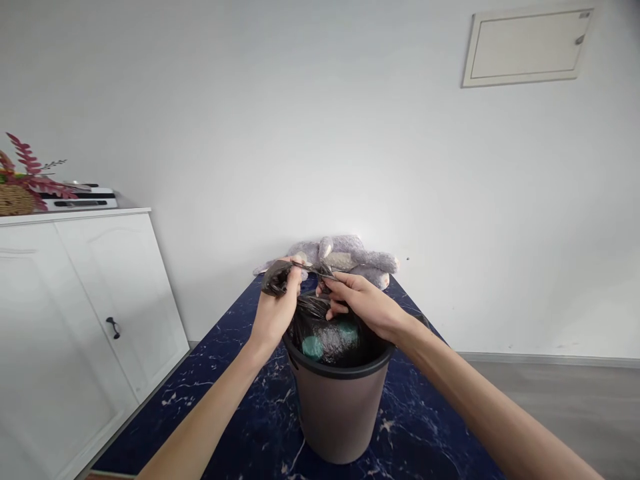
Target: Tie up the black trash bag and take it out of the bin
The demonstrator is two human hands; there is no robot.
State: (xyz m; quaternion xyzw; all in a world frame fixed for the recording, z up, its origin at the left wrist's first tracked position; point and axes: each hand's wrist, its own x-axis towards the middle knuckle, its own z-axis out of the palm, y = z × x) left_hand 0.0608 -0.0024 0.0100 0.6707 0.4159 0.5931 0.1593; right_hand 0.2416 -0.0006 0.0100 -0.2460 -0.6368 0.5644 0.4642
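Observation:
A grey-brown waste bin [336, 407] stands on a dark blue marbled table [240, 400]. A black bin bag [327, 337] fills it, bulging above the rim, with something green showing through the plastic. My left hand [277, 303] is closed round a bunched end of the bag, pulled up to the left. My right hand [357, 300] pinches the other twisted end just above the bag. A thin strand of bag stretches between the two hands.
A grey plush toy [345, 257] lies at the table's far end against the white wall. A white cabinet [75, 313] stands to the left, with a basket of red leaves [23, 183] and a flat device [83, 199] on top. Grey floor lies to the right.

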